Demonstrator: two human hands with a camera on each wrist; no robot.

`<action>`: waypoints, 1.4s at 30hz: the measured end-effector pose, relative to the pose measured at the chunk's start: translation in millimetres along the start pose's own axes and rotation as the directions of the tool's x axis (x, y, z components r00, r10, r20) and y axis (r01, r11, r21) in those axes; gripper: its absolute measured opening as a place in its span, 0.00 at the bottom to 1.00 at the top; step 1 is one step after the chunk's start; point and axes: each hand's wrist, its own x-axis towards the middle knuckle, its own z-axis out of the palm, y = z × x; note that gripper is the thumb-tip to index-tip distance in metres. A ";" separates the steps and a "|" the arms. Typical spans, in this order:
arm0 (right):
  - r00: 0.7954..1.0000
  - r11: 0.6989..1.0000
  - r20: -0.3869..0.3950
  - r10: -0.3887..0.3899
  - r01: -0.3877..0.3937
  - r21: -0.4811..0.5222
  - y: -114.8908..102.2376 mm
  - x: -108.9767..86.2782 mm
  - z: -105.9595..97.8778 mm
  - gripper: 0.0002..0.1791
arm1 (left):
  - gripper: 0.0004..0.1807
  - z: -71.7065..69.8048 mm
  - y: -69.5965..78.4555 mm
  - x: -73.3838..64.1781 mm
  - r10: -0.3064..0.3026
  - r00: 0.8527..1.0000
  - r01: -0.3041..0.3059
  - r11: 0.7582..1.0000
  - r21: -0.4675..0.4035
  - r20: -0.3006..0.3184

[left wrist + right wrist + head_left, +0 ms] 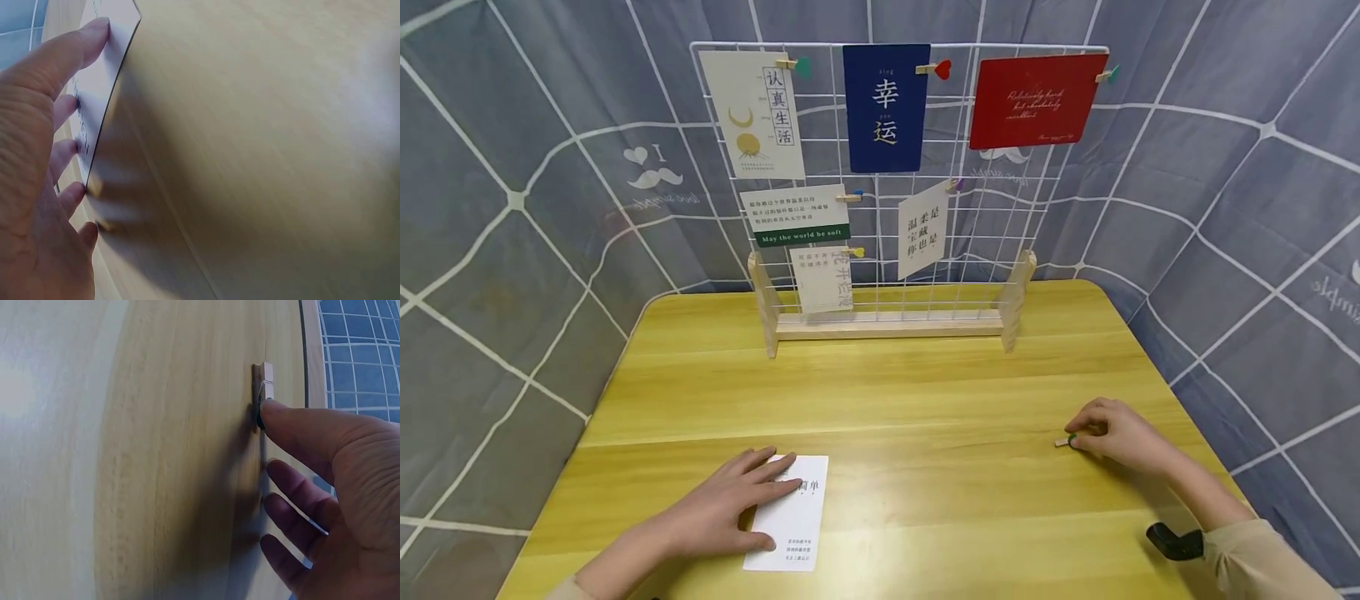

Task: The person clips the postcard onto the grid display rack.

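Near the front of the table, my left hand (730,507) lies over a white card (796,518) with dark Chinese characters, its fingers spread and its fingertips on the card's face. Seen from the left wrist, the thumb rests on the white card (103,78) close to one edge. Off to the right, my right hand (1122,435) pinches a small wooden clothespin (1061,442) with a green decoration. In the right wrist view the thumb presses the end of the clothespin (268,374), while three other fingers stay loosely bent below.
A white wire grid (880,292) on a wooden stand rises at the table's back. Clothespins hold several cards on it, including a blue card (886,146) and a red card (1037,100). Grey checked curtains surround the wooden table (925,400).
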 end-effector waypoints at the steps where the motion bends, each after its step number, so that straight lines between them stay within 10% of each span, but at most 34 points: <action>1: 1.000 1.000 -0.007 -0.003 0.003 -0.010 -0.4 0.5 0.0 0.07 | 0.41 0.0 -0.3 3.2 0.002 1.000 -0.002 1.000 0.000 0.003; 26: 0.995 0.993 -0.052 -0.089 0.085 -0.078 -21.9 29.1 19.5 0.05 | 0.41 -2.3 3.9 97.5 0.050 0.994 -0.056 0.996 0.066 0.094; 42: 0.999 0.998 -0.032 -0.026 0.024 -0.063 -40.6 81.4 39.7 0.04 | 0.42 -6.4 2.2 167.6 0.004 0.991 -0.012 0.998 0.056 0.137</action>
